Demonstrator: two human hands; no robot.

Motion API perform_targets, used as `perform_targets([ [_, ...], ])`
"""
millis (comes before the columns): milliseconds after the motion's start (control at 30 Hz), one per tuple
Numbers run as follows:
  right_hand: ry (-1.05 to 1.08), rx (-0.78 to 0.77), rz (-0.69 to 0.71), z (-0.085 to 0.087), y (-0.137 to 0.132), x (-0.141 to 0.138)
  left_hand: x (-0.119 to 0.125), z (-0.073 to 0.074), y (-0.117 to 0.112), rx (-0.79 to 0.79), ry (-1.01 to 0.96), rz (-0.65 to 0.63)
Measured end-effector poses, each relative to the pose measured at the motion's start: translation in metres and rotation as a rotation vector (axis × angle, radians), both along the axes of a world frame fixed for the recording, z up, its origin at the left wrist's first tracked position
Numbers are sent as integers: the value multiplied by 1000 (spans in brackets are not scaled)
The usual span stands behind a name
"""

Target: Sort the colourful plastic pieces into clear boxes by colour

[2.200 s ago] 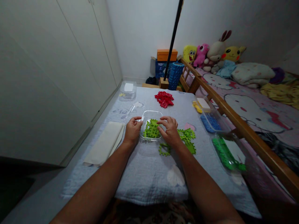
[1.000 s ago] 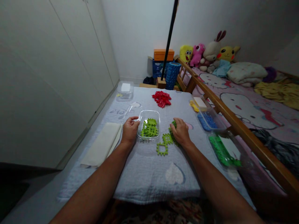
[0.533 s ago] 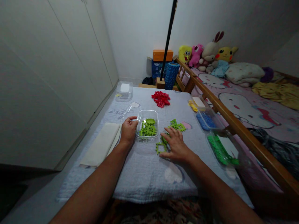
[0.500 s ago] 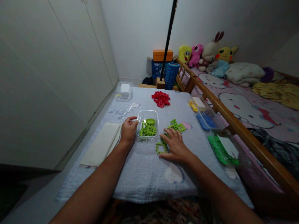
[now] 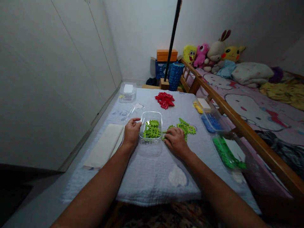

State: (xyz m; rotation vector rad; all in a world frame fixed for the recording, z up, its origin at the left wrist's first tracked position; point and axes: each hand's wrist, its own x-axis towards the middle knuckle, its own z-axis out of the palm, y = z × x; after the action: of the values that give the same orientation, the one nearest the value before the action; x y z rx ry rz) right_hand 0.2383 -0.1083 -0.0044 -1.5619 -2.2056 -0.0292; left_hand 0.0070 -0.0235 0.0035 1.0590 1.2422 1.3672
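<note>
My left hand (image 5: 133,131) grips the left rim of a clear plastic box (image 5: 161,118) in the middle of the table. Several light green interlocking plastic pieces (image 5: 152,129) lie inside the box. Just right of it, my right hand (image 5: 175,138) is closed, fingers curled down over more light green interlocking pieces (image 5: 187,128) on the cloth. Part of that loose pile is hidden beneath the right hand, while some pieces stick out beyond its knuckles.
Behind the box sits a pile of red pieces (image 5: 165,100). Lidded boxes with blue (image 5: 211,123) and green pieces (image 5: 226,153) line the right edge, beside the wooden bed rail (image 5: 220,107). A folded beige cloth (image 5: 104,145) and a clear lid (image 5: 134,112) lie left.
My right hand has gone from spread to curled, and has moved slightly up. The near light green pieces have been pushed away from me and rightward. My left hand still grips the box.
</note>
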Motion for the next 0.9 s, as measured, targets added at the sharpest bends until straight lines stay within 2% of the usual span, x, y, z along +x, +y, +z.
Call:
perform_targets([
  [333,24,3,11,1,-6,1,0,-4,2,-3,-21,-4],
  [500,120,-4,-27,5,-6,6,0,-4,1,-7,-25,-16],
  [700,318,95,-61,25,0,14,0,-3,1,-16,-37,-14],
  [800,392,128,-79,38,6,5,0,-4,2,-16,-32,-21],
  [900,373,102,-54,49,15,-13,0,-4,2,-18,-35,-28],
])
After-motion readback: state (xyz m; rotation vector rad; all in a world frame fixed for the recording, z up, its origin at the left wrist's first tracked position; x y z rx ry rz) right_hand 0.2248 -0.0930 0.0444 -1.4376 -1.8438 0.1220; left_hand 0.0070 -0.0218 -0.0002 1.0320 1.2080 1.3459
